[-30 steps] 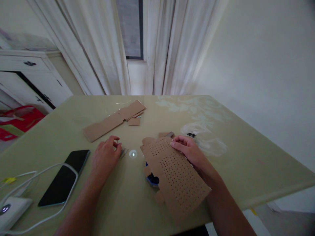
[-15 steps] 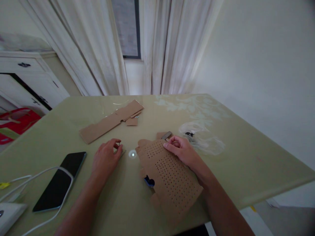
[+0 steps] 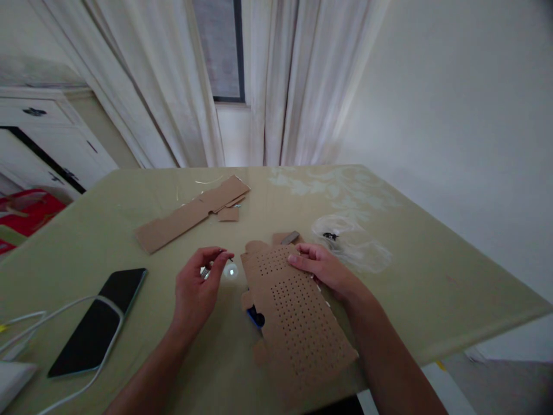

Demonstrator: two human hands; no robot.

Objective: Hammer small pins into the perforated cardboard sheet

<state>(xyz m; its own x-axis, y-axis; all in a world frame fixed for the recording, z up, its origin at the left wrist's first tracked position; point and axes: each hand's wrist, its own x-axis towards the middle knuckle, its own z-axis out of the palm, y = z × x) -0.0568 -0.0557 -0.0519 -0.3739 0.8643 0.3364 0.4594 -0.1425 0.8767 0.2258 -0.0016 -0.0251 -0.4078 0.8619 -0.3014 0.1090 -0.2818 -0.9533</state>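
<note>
My right hand (image 3: 327,268) grips the upper right edge of a perforated cardboard piece (image 3: 298,305), thumb on top and fingers underneath. The cardboard is brown, tilted, with rows of small holes and side flaps. At its left side a dark blue part (image 3: 256,317) shows in a cutout. To the left, my left hand (image 3: 196,288) pinches a small thin dark piece (image 3: 230,259) between thumb and fingertips, too small to name. Just beyond the cardboard's top edge lies a grey flat piece (image 3: 290,237).
Behind lies a long cardboard strip (image 3: 190,216) with smaller scraps. A clear plastic bag (image 3: 358,248) with small black parts is on the right. On the left, a phone (image 3: 101,323) has a white cable (image 3: 114,337) across it. The table (image 3: 423,276) stands before curtains.
My left hand has lifted and moved right, toward the cardboard, with the small dark piece at its fingertips. My right hand stays on the cardboard, which has shifted slightly.
</note>
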